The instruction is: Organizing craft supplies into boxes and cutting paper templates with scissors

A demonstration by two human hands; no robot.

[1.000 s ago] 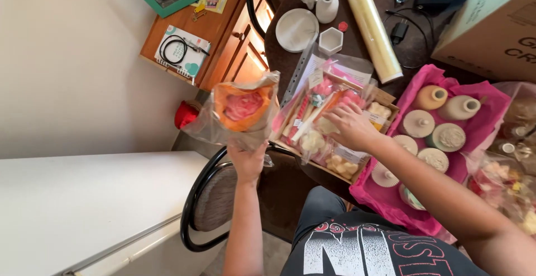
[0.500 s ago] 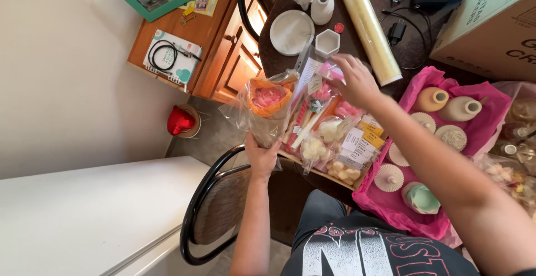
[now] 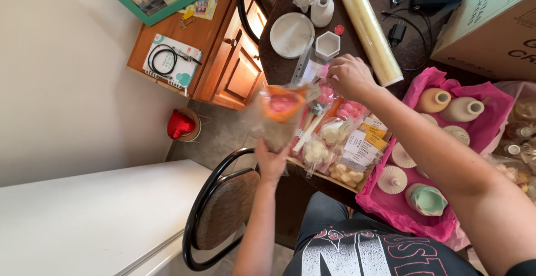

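From the head camera, your left hand [image 3: 272, 161] is clamped on a clear bag of orange-pink goods [image 3: 277, 114], held over the chair [image 3: 220, 212]. Your right hand [image 3: 349, 76] pinches a small packet [image 3: 312, 70] above the tray of wrapped items [image 3: 340, 142]. The bag hangs off-table; a loose grip could drop it.

Bright, warm daylight, coming from upper middle of frame: cabinet [image 3: 237, 66] door glows orange w/ glare. Wall at left evenly lit, slightly washed out. Soft shadows under chair [image 3: 220, 212], lower middle. Bag [image 3: 279, 114] in left hand [image 3: 271, 161] motion-blurred; rest fairly sharp. Wide-angle bending at edges, esp. box [image 3: 491, 19], upper right.
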